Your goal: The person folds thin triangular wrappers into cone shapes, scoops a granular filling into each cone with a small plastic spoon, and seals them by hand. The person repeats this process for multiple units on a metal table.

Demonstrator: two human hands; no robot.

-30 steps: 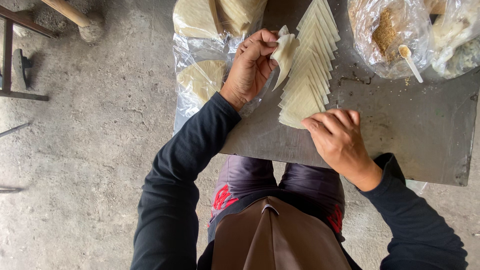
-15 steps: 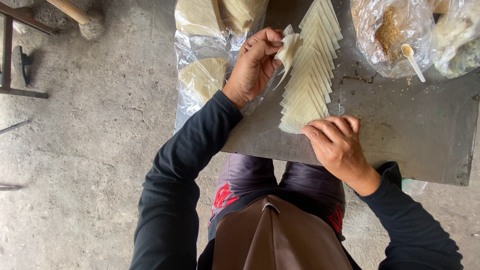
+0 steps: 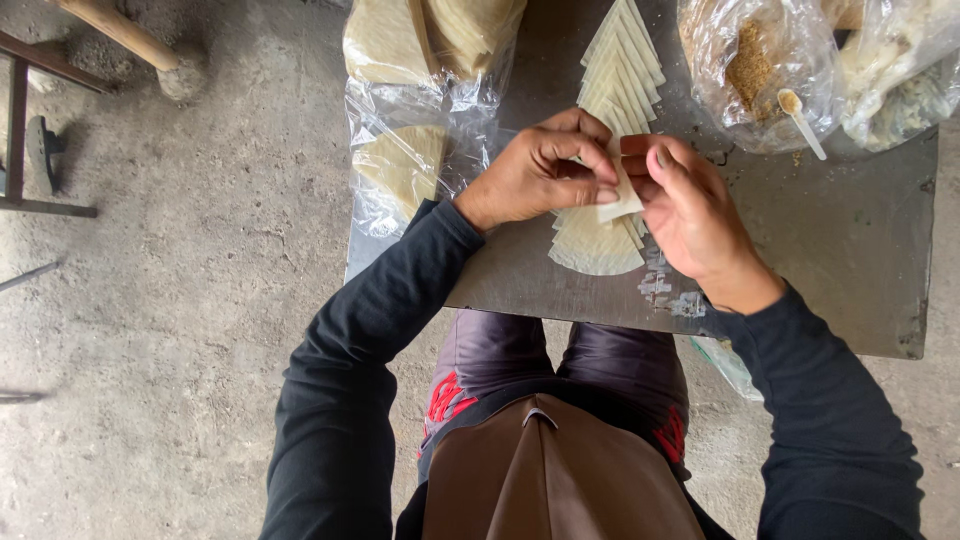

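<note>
Both hands meet above the near end of a fanned row of pale dough wedges (image 3: 620, 70) laid overlapping on a grey metal tabletop (image 3: 840, 250). Between the hands sits one folded dough piece (image 3: 622, 200), cream in colour, held clear of the row beneath it.

Left hand (image 3: 535, 172): fingers curled inward, fingertips pinching the left edge of the folded dough piece. The hand is closed on that piece, knuckles up.

Right hand (image 3: 690, 215): thumb and forefinger pressed on the right edge of the same piece, remaining fingers loosely bent behind. It grips the piece from the opposite side, so the piece lies directly between the two sets of fingertips, touching both.

Directly below the hands, the widest wedges of the row show a rounded lower edge near the table's front rim.

Surroundings: a clear plastic bag (image 3: 420, 150) with more flat dough sheets lies at the table's left side, just beside the left wrist. At the far right stands a second clear bag of brown crumbly filling (image 3: 755, 65) with a small pale spoon (image 3: 802, 120) resting against it, well apart from the hands. The floor (image 3: 180, 300) is bare concrete
</note>
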